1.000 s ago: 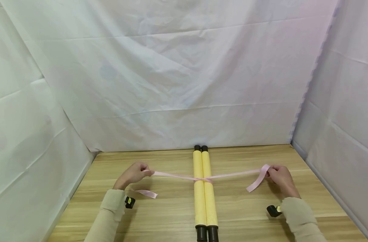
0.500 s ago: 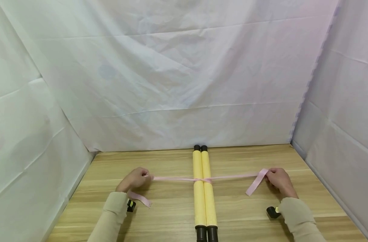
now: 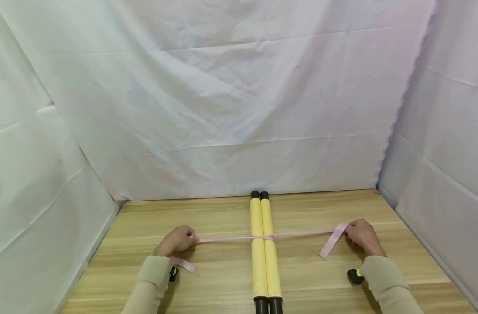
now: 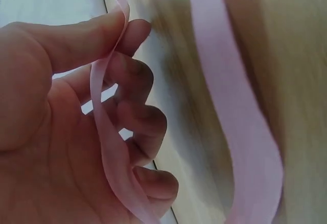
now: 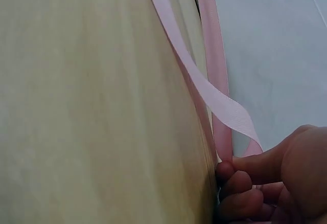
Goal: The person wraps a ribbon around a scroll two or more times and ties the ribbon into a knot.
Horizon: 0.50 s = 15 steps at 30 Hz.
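Note:
Two yellow tubes with dark end caps (image 3: 259, 266) lie side by side on the wooden table, pointing away from me. A pink ribbon (image 3: 302, 233) crosses over them near their middle and runs out to both sides, stretched nearly straight. On the left, my left hand (image 3: 179, 240) pinches one length between thumb and index finger; its tail (image 4: 230, 91) hangs past the palm in the left wrist view. My right hand (image 3: 362, 234) pinches the other length, and a loose end (image 3: 333, 240) droops beside it. In the right wrist view the ribbon (image 5: 217, 75) meets the curled fingers.
Wooden table (image 3: 215, 283) extends under both arms. White cloth (image 3: 207, 109) hangs behind it and along both sides. Black wrist-worn devices (image 3: 355, 276) show beside each sleeve. The far tube caps (image 3: 260, 195) reach the back edge near the cloth.
My left hand has come lower and nearer to me, with its ribbon length. The right hand has shifted down slightly. The ribbon's crossing over the tubes looks narrower and tighter.

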### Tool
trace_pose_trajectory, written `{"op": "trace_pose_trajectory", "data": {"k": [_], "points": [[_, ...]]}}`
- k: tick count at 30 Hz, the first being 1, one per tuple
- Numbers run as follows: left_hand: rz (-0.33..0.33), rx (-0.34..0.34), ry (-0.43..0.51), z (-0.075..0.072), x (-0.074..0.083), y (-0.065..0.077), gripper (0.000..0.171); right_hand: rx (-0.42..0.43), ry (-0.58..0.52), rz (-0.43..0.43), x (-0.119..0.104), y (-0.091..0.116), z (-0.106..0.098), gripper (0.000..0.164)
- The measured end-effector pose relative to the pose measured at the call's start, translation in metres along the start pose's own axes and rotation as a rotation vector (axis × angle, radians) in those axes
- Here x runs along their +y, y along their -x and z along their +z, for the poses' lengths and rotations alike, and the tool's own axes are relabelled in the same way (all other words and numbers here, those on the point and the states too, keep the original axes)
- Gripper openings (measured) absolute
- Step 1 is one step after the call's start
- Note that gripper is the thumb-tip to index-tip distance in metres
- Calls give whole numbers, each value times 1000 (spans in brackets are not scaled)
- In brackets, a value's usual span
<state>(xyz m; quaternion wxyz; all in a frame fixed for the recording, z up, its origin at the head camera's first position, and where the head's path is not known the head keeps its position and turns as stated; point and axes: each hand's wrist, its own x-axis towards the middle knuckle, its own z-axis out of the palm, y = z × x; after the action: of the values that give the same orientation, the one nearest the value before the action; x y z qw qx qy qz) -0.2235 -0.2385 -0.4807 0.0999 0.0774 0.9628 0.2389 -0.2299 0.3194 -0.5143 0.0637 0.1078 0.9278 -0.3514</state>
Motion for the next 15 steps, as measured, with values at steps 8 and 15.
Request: {"op": "trace_pose_trajectory", "data": {"k": [8,15], "points": [[-38,47,-93,0,6,-5,24,-19,-12,-10,1,-1,1,26],[-63,89,-90,-2,18,-8,15,-121,-77,-36,-4,0,-3,25]]}}
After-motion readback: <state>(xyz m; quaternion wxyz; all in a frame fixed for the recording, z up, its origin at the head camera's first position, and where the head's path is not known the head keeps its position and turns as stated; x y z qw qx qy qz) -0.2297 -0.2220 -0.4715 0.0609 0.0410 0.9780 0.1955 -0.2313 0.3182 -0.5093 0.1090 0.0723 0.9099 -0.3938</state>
